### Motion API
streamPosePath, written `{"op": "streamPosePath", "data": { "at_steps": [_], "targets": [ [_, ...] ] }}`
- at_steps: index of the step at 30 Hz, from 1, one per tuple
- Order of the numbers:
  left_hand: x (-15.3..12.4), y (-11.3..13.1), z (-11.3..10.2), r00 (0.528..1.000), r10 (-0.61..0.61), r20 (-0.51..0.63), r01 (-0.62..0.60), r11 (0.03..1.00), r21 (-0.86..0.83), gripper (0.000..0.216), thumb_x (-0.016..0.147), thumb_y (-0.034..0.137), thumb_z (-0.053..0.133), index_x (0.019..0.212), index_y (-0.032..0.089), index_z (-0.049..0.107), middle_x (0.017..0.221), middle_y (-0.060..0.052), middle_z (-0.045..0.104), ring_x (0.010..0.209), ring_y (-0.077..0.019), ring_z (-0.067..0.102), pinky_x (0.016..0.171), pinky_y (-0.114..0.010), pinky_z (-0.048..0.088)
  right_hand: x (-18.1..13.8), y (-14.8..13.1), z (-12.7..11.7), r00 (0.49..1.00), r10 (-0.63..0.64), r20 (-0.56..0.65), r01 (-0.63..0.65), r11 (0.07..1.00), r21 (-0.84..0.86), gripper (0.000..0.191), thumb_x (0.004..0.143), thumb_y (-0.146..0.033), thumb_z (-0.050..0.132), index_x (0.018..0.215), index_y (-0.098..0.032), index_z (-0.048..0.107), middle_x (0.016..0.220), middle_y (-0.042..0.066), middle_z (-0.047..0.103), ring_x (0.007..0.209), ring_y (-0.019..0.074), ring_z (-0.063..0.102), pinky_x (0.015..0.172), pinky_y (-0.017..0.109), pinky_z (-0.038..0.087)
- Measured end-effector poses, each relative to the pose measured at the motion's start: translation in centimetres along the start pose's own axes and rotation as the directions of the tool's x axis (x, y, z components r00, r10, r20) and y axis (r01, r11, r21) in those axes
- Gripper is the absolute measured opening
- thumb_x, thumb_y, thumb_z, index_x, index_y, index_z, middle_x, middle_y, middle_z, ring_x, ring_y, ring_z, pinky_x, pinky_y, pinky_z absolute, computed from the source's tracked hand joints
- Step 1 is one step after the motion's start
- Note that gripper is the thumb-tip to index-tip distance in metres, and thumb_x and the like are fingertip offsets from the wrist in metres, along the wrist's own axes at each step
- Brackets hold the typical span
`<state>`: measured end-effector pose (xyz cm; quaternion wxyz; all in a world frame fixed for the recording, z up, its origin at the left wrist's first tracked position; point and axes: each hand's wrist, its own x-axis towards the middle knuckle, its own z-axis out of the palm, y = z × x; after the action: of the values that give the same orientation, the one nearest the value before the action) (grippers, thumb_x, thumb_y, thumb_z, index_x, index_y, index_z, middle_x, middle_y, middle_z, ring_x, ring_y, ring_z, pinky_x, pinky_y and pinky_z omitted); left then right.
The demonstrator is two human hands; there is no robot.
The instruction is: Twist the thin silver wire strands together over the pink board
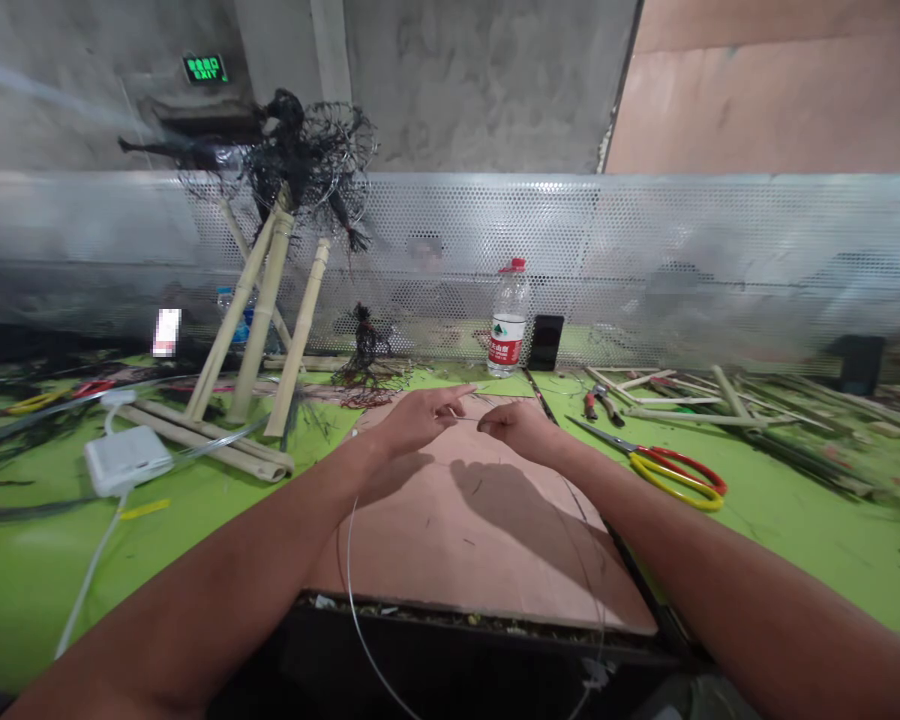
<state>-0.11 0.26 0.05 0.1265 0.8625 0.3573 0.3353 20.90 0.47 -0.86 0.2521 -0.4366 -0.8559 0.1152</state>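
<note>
Left hand [422, 415] and right hand [523, 430] are pinching a thin strand [466, 418] — it is spanning the gap between them.

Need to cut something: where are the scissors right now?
In the head view, the scissors lie on the green table, right of the pinkish board and just beyond the right forearm, near a red-handled tool.

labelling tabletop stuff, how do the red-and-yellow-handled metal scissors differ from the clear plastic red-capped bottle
The red-and-yellow-handled metal scissors lie flat; the clear plastic red-capped bottle stands upright. The scissors have two looped handles, the bottle a printed label. Both rest on the green tabletop and show some red.
</note>
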Motion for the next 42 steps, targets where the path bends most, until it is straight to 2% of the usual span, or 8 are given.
{"op": "streamPosePath", "data": {
  "at_steps": [5, 9, 15, 19, 23, 34, 38, 42],
  "targets": [
    [-0.2, 0.3, -0.1, 0.998, 0.057, -0.035, -0.055, 0.997, 0.052, 0.052, 0.075, 0.020, 0.053, 0.125, 0.027, 0.046, 0.089, 0.000, 0.067, 0.082, -0.0140, 0.059, 0.081, -0.024, 0.041, -0.1, 0.0, -0.1, 1.000, -0.030, 0.002, 0.030, 0.999, 0.034, 0.022, 0.076, -0.022, 0.048, 0.082, -0.016, 0.068, 0.075, 0.003, 0.067, 0.067, 0.0131, 0.056, 0.063, 0.023, 0.040],
    [-0.2, 0.3, -0.2, 0.999, 0.021, -0.035, -0.019, 0.998, 0.052, 0.041, 0.072, 0.020, 0.055, 0.112, 0.026, 0.058, 0.106, -0.003, 0.063, 0.084, -0.0149, 0.059, 0.079, -0.024, 0.041, -0.1, 0.1, -0.1, 1.000, -0.027, 0.006, 0.027, 1.000, 0.013, 0.023, 0.076, -0.022, 0.048, 0.082, -0.016, 0.069, 0.074, 0.004, 0.067, 0.066, 0.0131, 0.055, 0.063, 0.023, 0.040],
    [0.2, -0.8, -0.7, 0.986, -0.093, 0.141, 0.133, 0.942, -0.308, 0.071, 0.069, 0.021, 0.059, 0.134, 0.018, 0.031, 0.094, -0.006, 0.066, 0.086, -0.0149, 0.060, 0.077, -0.026, 0.043, -0.2, -0.2, -0.2, 1.000, -0.012, -0.001, 0.012, 1.000, 0.006, 0.022, 0.075, -0.020, 0.047, 0.081, -0.018, 0.069, 0.073, 0.002, 0.066, 0.064, 0.0122, 0.054, 0.059, 0.021, 0.038],
    [0.3, -1.7, -0.6, 0.966, -0.120, 0.230, 0.200, 0.909, -0.366, 0.047, 0.069, 0.024, 0.060, 0.114, 0.011, 0.055, 0.093, -0.011, 0.066, 0.085, -0.0162, 0.061, 0.079, -0.028, 0.044, -0.2, -0.1, -0.1, 1.000, -0.020, 0.014, 0.020, 1.000, -0.002, 0.023, 0.076, -0.024, 0.047, 0.079, -0.017, 0.069, 0.070, 0.003, 0.065, 0.064, 0.0124, 0.054, 0.059, 0.022, 0.038],
    [0.2, -1.9, -0.3, 0.957, -0.118, 0.264, 0.221, 0.887, -0.405, 0.036, 0.067, 0.021, 0.061, 0.102, 0.013, 0.059, 0.091, -0.010, 0.067, 0.074, -0.0147, 0.063, 0.075, -0.029, 0.047, -0.1, -0.1, 0.0, 1.000, -0.026, 0.016, 0.026, 1.000, 0.001, 0.024, 0.077, -0.026, 0.047, 0.078, -0.017, 0.069, 0.070, 0.003, 0.065, 0.064, 0.0122, 0.053, 0.059, 0.022, 0.038],
    [0.3, -1.8, -0.7, 0.987, 0.063, 0.150, -0.044, 0.991, -0.125, 0.014, 0.067, 0.014, 0.057, 0.066, 0.019, 0.070, 0.078, -0.003, 0.068, 0.078, -0.0141, 0.060, 0.077, -0.024, 0.044, -0.3, 0.0, 0.1, 1.000, -0.016, 0.025, 0.016, 1.000, 0.015, 0.026, 0.078, -0.029, 0.046, 0.080, -0.016, 0.068, 0.068, 0.002, 0.063, 0.063, 0.0122, 0.051, 0.059, 0.022, 0.038],
    [0.1, -1.7, -1.0, 0.973, -0.077, 0.218, 0.138, 0.950, -0.281, 0.016, 0.069, 0.020, 0.058, 0.079, 0.017, 0.070, 0.077, -0.004, 0.068, 0.073, -0.0142, 0.061, 0.074, -0.027, 0.046, -0.2, 0.0, 0.0, 1.000, -0.015, 0.013, 0.015, 0.999, 0.028, 0.023, 0.076, -0.026, 0.048, 0.082, -0.017, 0.069, 0.072, 0.003, 0.065, 0.066, 0.0133, 0.053, 0.061, 0.022, 0.039],
    [-0.1, -1.4, -1.6, 0.912, -0.198, 0.359, 0.382, 0.729, -0.568, 0.045, 0.072, 0.031, 0.061, 0.114, 0.016, 0.056, 0.093, -0.011, 0.067, 0.074, -0.0154, 0.062, 0.072, -0.031, 0.048, -0.3, -0.5, -0.2, 1.000, -0.019, 0.008, 0.019, 0.999, 0.034, 0.024, 0.077, -0.028, 0.049, 0.081, -0.018, 0.069, 0.069, 0.003, 0.065, 0.067, 0.0143, 0.053, 0.063, 0.024, 0.040]
  ]
}}
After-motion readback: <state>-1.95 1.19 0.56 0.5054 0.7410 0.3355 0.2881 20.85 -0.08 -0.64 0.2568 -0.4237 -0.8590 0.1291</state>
